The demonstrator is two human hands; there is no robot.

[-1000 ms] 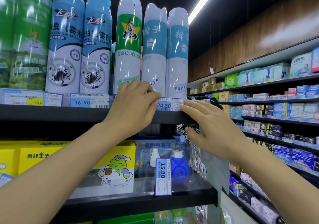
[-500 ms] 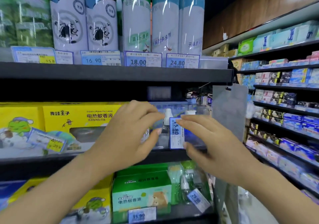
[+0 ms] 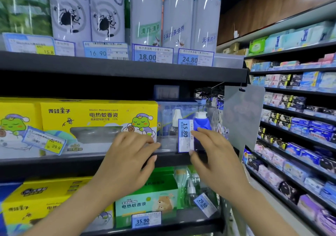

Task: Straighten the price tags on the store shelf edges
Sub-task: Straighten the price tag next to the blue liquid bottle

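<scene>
Two hands up at the middle shelf edge (image 3: 91, 163). The 15.80 price tag (image 3: 185, 135) stands turned on end, long side vertical, digits reading sideways, bottom edge down at the shelf lip. My right hand (image 3: 216, 161) is on it: index fingertip touches the tag's right edge near the top, thumb tip sits at its lower right corner, so the tag is pinched loosely between the two, other fingers curled. My left hand (image 3: 127, 163) is just left of the tag, not touching it, a small gap between its fingertips and the tag's left edge; fingers bent and close together, tips resting at the clear strip along the shelf front, holding nothing that I can see.

Behind the tag: a clear pack with a blue plug-in unit (image 3: 201, 123). Left of my left hand, a yellow mosquito liquid box (image 3: 98, 119). Farther left, a 29.9 tag (image 3: 45, 141) sits tilted, well apart from both hands.

Upper shelf tags look level: 16.90 tag (image 3: 105, 51), 18.00 tag (image 3: 152, 54), 24.80 tag (image 3: 195, 57), below tall spray cans (image 3: 147, 13).

Lower shelf: 35.90 tag (image 3: 146, 219) level, in front of a green box (image 3: 147, 199); 29.90 tag (image 3: 204, 204) tilted, below my right wrist.
</scene>
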